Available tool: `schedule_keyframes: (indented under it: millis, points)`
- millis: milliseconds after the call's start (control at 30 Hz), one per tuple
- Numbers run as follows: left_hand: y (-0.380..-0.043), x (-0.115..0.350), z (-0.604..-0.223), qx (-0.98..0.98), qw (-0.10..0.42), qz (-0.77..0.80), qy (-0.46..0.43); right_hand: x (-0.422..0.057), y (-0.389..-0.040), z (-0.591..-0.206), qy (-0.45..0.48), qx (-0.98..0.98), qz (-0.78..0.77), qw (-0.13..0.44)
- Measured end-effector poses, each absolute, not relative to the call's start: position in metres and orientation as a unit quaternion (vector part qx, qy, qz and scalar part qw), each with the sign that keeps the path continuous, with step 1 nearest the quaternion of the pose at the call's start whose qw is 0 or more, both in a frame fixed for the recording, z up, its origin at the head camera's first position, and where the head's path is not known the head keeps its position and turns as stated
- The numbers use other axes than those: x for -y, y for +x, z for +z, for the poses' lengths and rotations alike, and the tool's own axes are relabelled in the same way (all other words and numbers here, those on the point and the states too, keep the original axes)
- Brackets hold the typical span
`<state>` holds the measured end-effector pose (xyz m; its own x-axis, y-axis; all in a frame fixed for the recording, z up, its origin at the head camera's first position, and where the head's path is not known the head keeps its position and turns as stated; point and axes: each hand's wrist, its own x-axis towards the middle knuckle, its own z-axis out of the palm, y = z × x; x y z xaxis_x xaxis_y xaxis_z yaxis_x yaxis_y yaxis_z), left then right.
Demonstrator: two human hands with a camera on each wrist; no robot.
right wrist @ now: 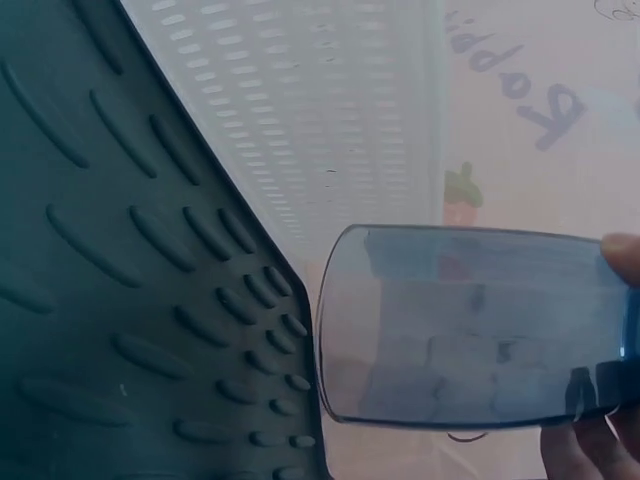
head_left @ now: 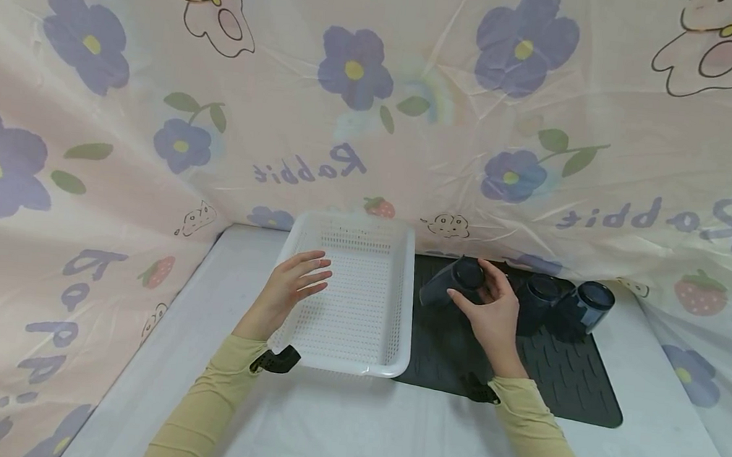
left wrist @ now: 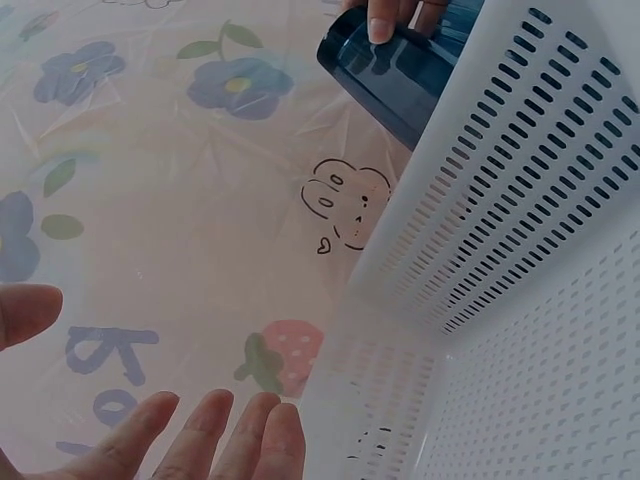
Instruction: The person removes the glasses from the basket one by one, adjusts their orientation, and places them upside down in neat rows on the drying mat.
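Observation:
My right hand (head_left: 492, 316) grips a translucent dark-blue cup (head_left: 441, 287) near its base, thumb on one side and fingers on the other. This cup is tilted, its wide mouth pointing down and to the left, over the far part of a dark drying mat (head_left: 568, 380). In the right wrist view the cup (right wrist: 470, 330) is see-through, with nothing visible inside. My left hand (head_left: 289, 291), fingers extended and holding nothing, hovers over the left side of a white perforated basket (head_left: 402, 319). The left wrist view shows the left fingers (left wrist: 205, 430) apart from the basket wall.
Two similar dark-blue cups, a nearer-left one (head_left: 534, 308) and a right one (head_left: 577, 312), stand base-up on the mat, right of my right hand. The basket adjoins the mat's left edge on a white table (head_left: 322, 428). A patterned plastic curtain (head_left: 412, 153) hangs behind.

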<state>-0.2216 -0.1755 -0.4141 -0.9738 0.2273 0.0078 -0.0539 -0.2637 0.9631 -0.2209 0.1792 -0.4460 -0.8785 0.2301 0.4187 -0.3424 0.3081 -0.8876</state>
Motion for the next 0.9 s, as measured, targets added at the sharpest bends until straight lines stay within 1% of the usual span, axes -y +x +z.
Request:
schedule_keyframes:
  millis: [467,700,900]
  points:
    - [-0.222,0.175,-0.416,-0.596,0.096,0.794,0.066,-0.175,-0.223,-0.457,0.035,0.779,0.575,0.246]
    - [-0.221,0.174,-0.417,-0.603,0.1,0.789,0.063,-0.167,-0.218,-0.447,0.037,0.775,0.579,0.251]
    - [-0.222,0.173,-0.417,-0.595,0.098,0.795,0.067,-0.17,-0.226,-0.456,0.021,0.778,0.577,0.247]
